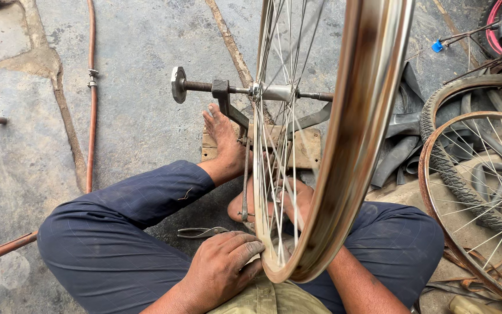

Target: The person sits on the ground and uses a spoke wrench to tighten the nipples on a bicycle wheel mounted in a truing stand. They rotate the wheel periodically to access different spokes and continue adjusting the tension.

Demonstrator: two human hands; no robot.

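A shiny bicycle wheel rim (355, 134) with thin spokes stands upright on a truing stand (228, 102), its hub (274, 92) on a threaded axle. My left hand (222, 267) rests its fingertips against the near bottom edge of the rim. My right hand (294, 200) is behind the spokes, its fingers closed on something small by a spoke; what it holds is hidden. My bare foot (222, 142) presses on the stand's wooden base (306, 145).
Pliers (201, 232) lie on the concrete floor by my left knee. A rusty spoked wheel (483, 203), a tyre (437, 157) and black inner tubes (402, 145) lie at the right. A brown hose (91, 104) runs along the floor at left.
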